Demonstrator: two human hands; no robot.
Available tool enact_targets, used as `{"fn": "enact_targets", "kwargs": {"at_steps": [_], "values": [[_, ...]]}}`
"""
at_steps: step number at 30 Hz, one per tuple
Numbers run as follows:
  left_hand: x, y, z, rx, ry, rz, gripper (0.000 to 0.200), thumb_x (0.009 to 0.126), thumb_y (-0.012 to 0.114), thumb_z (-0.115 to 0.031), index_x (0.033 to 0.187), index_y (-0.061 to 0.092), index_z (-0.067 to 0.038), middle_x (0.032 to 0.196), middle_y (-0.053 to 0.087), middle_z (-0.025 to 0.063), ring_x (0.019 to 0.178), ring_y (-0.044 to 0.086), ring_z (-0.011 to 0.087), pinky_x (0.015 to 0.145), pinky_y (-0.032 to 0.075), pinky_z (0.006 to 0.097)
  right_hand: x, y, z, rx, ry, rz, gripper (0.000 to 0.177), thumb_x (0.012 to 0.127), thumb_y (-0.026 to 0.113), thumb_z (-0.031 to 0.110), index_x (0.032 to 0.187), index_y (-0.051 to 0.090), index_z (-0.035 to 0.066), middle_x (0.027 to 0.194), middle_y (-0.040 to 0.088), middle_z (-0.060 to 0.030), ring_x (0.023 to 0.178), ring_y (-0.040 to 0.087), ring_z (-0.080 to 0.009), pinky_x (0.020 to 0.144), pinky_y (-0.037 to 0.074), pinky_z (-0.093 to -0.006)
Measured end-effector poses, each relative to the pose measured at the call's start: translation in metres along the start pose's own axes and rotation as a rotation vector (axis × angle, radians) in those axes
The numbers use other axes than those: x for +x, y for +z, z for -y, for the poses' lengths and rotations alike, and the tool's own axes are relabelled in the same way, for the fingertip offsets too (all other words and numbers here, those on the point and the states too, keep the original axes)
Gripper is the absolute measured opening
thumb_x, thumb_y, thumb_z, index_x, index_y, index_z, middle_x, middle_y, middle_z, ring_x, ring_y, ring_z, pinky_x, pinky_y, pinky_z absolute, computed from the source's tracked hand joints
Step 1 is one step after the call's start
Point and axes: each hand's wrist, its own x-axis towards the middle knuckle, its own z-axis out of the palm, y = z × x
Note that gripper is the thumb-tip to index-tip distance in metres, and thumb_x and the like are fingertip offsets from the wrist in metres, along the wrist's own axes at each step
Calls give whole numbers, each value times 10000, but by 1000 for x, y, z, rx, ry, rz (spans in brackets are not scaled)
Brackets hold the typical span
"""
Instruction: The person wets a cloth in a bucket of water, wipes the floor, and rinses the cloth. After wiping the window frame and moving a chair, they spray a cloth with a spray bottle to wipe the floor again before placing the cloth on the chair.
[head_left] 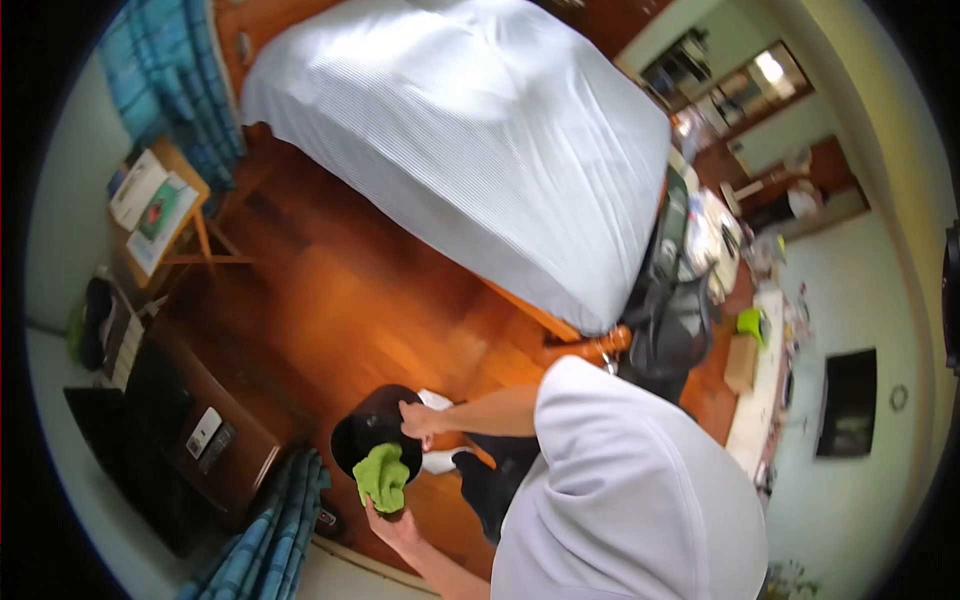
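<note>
A black, rounded object (368, 432), perhaps a bin or bucket, is in front of me; its exact kind is not clear. My right hand (416, 420) grips its near edge, with a fingertip lying on the dark surface. A crumpled green cloth (382, 480) is in my left hand (397, 526), the fingers partly hidden beneath it. The cloth lies against the lower side of the black object. Part of the object is covered by the cloth and my right hand.
Wooden floor (350, 290) stretches to a bed under a pale striped cover (470, 130). A brown cabinet (240, 440) with a remote stands left, near a blue plaid curtain (285, 520). A small wooden stand (185, 200) holds papers. Bags (675, 330) crowd the bed's right corner.
</note>
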Motion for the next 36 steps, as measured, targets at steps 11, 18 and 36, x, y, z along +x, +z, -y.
{"fn": "enact_targets", "kwargs": {"at_steps": [11,18,36], "values": [[-38,-20,50,-128,-142,-281,353,966,602,-158,1307,560,-75,1230,653,98,1085,653,266,848,554,387,129,45,-64,206,58,78,504,820,507,3,1266,276,48,764,614,-269,554,693,-387,427,608,-463],[-13,-41,57,-157,-101,-322,479,929,607,-68,1393,491,-42,1332,591,108,1241,569,272,1038,467,421,241,81,-119,215,76,198,804,854,461,14,1537,37,-15,986,644,-297,611,714,-366,515,615,-423],[-29,-82,92,-12,272,-434,372,881,670,48,1246,621,0,1161,691,100,1050,670,209,933,531,361,340,49,-172,141,70,217,614,837,499,54,1443,395,52,1004,683,-225,678,719,-345,579,634,-425]]}}
